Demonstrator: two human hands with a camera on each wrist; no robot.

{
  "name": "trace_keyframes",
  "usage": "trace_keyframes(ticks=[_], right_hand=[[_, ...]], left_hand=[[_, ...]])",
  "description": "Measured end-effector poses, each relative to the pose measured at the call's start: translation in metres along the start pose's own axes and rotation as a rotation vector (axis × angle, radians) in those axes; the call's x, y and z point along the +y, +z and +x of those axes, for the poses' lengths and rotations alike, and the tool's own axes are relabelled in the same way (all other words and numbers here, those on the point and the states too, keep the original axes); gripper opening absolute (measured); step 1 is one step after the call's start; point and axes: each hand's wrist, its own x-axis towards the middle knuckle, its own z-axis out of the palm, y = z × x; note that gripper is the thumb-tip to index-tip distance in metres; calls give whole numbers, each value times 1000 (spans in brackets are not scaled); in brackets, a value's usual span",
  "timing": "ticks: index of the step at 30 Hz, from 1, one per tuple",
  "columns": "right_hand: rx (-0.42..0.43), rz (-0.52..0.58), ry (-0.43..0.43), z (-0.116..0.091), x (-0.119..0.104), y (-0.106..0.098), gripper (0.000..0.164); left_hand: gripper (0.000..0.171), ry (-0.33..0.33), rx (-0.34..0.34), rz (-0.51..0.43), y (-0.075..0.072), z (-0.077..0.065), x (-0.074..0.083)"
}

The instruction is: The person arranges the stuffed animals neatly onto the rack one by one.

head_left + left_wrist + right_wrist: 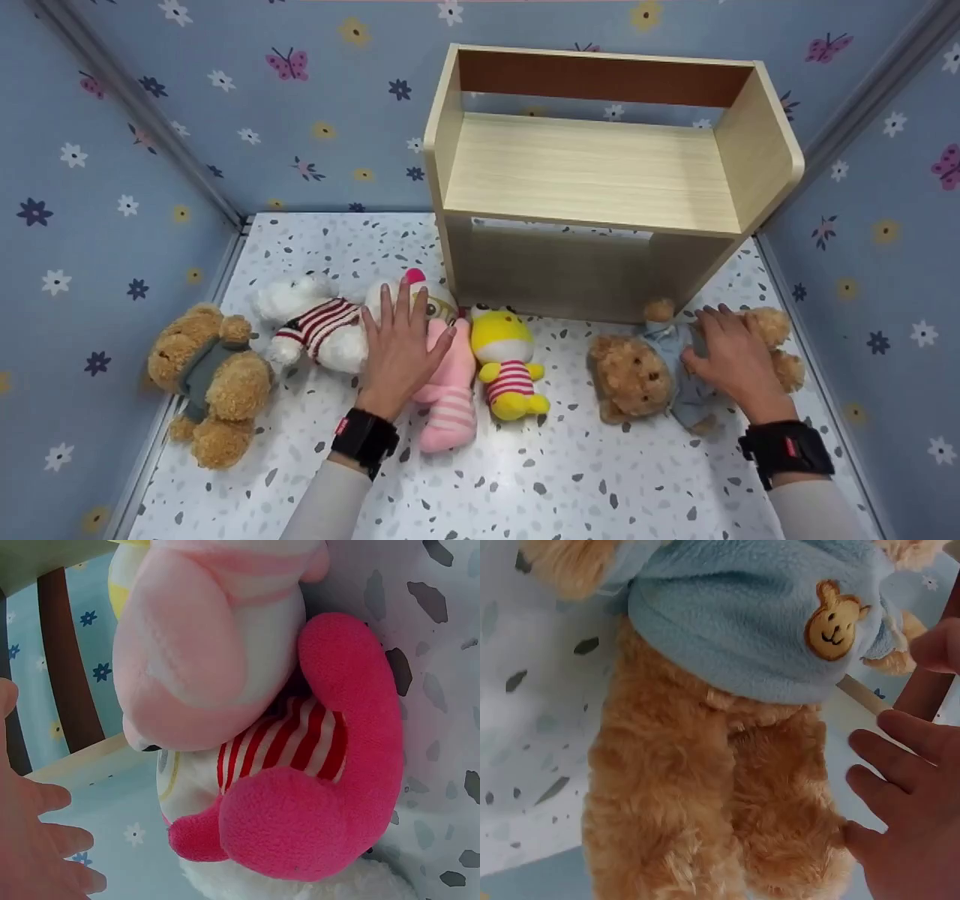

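My left hand [401,351], fingers straight and spread, is over the middle of a row of plush toys in the head view. Beneath it lie a pale pink plush toy [452,375] and a hot pink one [292,817] with a red-striped belly, mostly hidden from the head camera. Left of that hand is a white plush dog [337,337] in a striped sweater. On the right, my right hand [739,360] is over a teddy bear [630,375] in a light blue top, lying on its side. The right wrist view shows its fingers loosely extended beside the bear's legs.
A two-tier wooden shelf [592,172] stands behind the toys. A yellow plush toy [510,345] in a striped outfit lies by its foot. At far left, a brown teddy bear [225,382] in a dark green top lies near the patterned side wall [97,247].
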Motion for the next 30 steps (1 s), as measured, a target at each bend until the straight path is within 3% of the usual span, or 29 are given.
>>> trace_keyframes(ticks=[5,9,22,30], right_hand=[[-257,3,68,6,9,-10,77],[-388,34,93,11,12,-15,82],[-640,179,166,32,10,-23,84],[-693,148,195,35,14,-28,83]], left_hand=[[84,4,-11,-10,1,1,2],[87,2,-16,-24,1,0,3],[87,12,6,-24,6,-2,3],[88,4,-1,-57,8,-4,3]])
